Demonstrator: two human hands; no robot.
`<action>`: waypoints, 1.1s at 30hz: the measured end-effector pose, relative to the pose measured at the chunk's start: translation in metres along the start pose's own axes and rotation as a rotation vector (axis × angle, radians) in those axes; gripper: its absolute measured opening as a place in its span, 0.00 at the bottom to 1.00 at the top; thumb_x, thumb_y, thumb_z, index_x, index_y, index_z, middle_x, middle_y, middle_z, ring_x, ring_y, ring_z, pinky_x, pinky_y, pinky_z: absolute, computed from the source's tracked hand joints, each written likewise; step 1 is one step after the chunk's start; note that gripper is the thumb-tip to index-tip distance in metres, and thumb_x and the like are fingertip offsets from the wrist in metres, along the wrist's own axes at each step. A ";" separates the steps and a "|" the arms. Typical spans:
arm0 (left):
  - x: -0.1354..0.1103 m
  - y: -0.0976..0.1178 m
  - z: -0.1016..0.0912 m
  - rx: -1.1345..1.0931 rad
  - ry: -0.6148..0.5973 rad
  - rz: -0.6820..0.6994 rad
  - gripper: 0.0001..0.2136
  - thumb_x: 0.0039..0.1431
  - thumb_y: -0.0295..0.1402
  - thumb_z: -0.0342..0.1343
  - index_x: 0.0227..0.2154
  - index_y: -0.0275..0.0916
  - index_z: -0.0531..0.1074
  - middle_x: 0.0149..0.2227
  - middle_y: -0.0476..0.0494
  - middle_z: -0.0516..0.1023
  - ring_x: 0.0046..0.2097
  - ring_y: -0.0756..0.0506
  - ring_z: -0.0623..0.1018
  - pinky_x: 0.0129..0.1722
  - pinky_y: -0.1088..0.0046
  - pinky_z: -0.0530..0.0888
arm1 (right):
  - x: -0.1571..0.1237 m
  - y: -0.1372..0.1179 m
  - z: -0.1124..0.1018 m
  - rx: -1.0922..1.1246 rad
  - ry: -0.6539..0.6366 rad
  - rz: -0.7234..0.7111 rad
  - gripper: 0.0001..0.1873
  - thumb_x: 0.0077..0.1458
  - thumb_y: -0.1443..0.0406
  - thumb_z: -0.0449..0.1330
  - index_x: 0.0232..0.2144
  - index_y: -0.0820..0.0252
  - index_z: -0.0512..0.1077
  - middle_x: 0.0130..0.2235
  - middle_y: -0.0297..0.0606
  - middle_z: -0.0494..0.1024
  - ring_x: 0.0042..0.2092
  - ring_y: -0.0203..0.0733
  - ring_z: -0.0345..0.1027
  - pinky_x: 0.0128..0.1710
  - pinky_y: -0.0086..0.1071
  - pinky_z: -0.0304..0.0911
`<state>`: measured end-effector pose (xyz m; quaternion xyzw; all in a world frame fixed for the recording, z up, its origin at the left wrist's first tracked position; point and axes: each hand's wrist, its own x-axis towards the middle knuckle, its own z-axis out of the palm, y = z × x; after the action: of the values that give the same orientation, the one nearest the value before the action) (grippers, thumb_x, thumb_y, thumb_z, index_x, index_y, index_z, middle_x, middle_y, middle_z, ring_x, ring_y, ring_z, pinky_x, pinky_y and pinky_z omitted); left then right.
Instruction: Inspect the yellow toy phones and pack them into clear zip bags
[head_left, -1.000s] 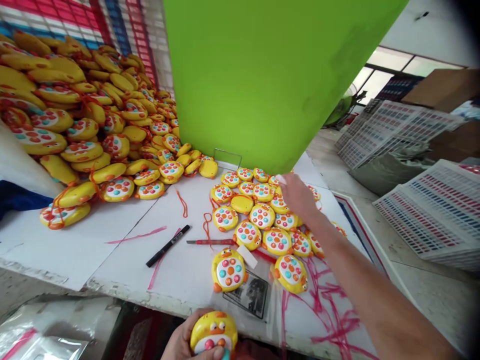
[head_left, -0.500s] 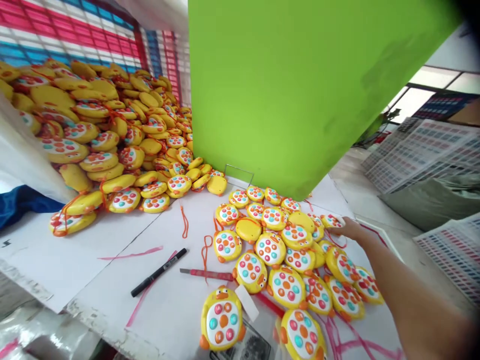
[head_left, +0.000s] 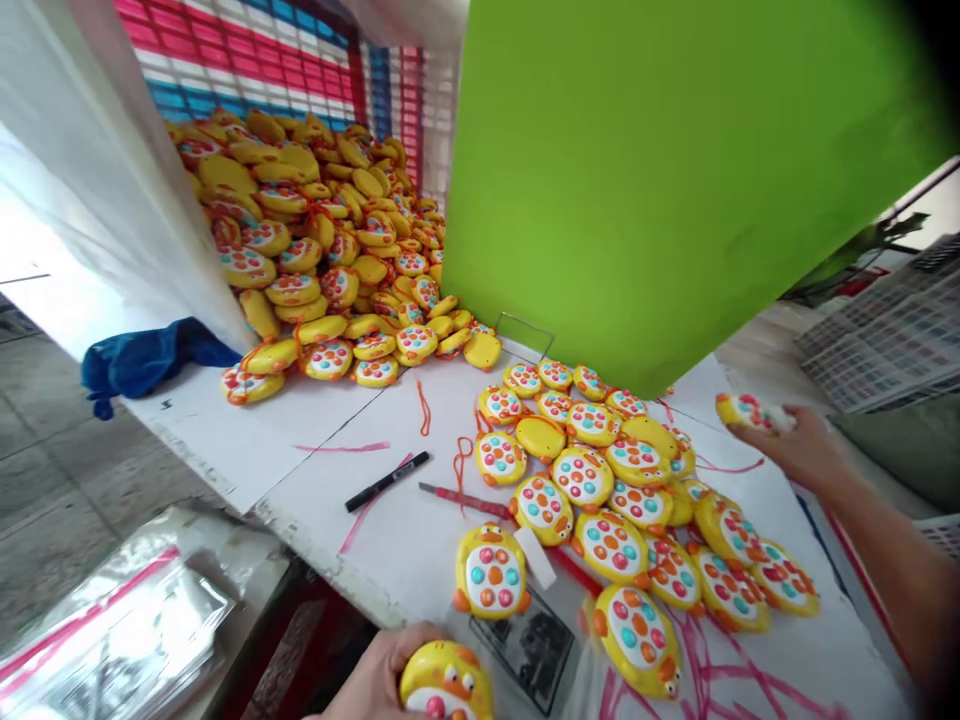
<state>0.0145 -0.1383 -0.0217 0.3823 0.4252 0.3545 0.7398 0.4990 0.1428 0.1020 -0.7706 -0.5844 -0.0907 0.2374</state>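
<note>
At the bottom edge my left hand (head_left: 377, 680) is closed around a yellow duck-shaped toy (head_left: 447, 685) with coloured buttons, its face toward me; the frame cuts off its lower part. Off to the right, my right hand (head_left: 806, 450) grips another yellow duck toy (head_left: 754, 412), held beside the table and apart from the others. Many similar toys (head_left: 581, 477) lie between my hands, most with buttons up and some on their faces. One duck toy (head_left: 491, 570) rests close to my left hand, beside a clear bag with a dark printed picture (head_left: 529, 640).
A large heap of duck toys (head_left: 330, 250) fills the back left beside a tall green panel (head_left: 637, 180). On the white table (head_left: 300, 485) lie a black marker (head_left: 387, 482), a red-handled tool (head_left: 465, 498), orange cords and pink strips. Clear plastic bags (head_left: 127, 630) are stacked at lower left.
My view has swung left. My left hand has come into view with a duck toy in it. My right hand has drawn its toy to the right, away from the pile.
</note>
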 end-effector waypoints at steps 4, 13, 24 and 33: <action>-0.003 -0.001 0.001 -0.075 -0.056 0.006 0.24 0.39 0.39 0.70 0.38 0.32 0.73 0.33 0.40 0.79 0.33 0.46 0.77 0.32 0.75 0.72 | -0.042 -0.120 -0.038 0.115 -0.219 -0.494 0.37 0.48 0.51 0.63 0.54 0.67 0.63 0.49 0.55 0.72 0.45 0.49 0.69 0.38 0.39 0.59; -0.024 -0.011 0.016 -0.261 -0.070 0.053 0.20 0.44 0.34 0.69 0.39 0.33 0.70 0.34 0.41 0.79 0.33 0.48 0.76 0.33 0.76 0.71 | -0.224 -0.329 -0.004 0.333 -0.662 -1.568 0.40 0.42 0.57 0.68 0.56 0.65 0.61 0.50 0.49 0.71 0.50 0.51 0.63 0.50 0.44 0.60; -0.032 -0.005 0.002 -0.324 -0.035 0.065 0.23 0.43 0.35 0.70 0.42 0.35 0.69 0.35 0.42 0.79 0.33 0.48 0.77 0.34 0.74 0.73 | -0.239 -0.272 -0.054 1.119 -0.690 -0.588 0.11 0.63 0.63 0.51 0.47 0.55 0.66 0.38 0.38 0.75 0.32 0.37 0.67 0.31 0.31 0.67; -0.033 0.034 0.009 0.341 -0.154 0.287 0.23 0.42 0.36 0.69 0.44 0.41 0.75 0.56 0.39 0.67 0.56 0.38 0.68 0.55 0.64 0.66 | -0.325 -0.239 -0.021 1.784 -0.833 0.432 0.09 0.58 0.59 0.58 0.37 0.57 0.71 0.35 0.36 0.72 0.29 0.34 0.62 0.29 0.30 0.62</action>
<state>0.0030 -0.1534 0.0232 0.5839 0.3627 0.3491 0.6368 0.1787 -0.0968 0.0469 -0.3713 -0.3232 0.7013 0.5157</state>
